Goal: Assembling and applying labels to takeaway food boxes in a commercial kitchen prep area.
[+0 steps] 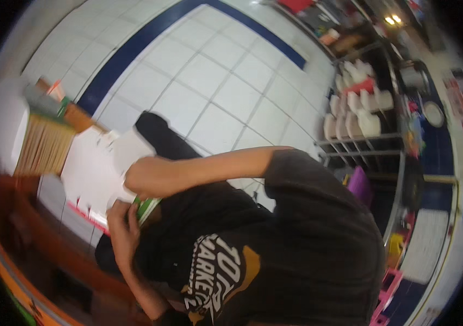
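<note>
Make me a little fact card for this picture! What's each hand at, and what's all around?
Left hand: fingers at a green thing, grip unclear
Right hand: beside a white piece, grip hidden
Near the hands: pink-edged white surface, tan stack
Floor: white tiles, blue band
Picture's right: rack with white containers
Clothes: dark printed shirt

White tiled floor [218, 79] (blue-bordered), metal rack [398, 195], white containers [370, 124], purple object [358, 182]

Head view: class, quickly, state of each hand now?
Left hand: partly curled by green item; grip cannot be told.
Right hand: curled by white item; hold cannot be told.
</note>
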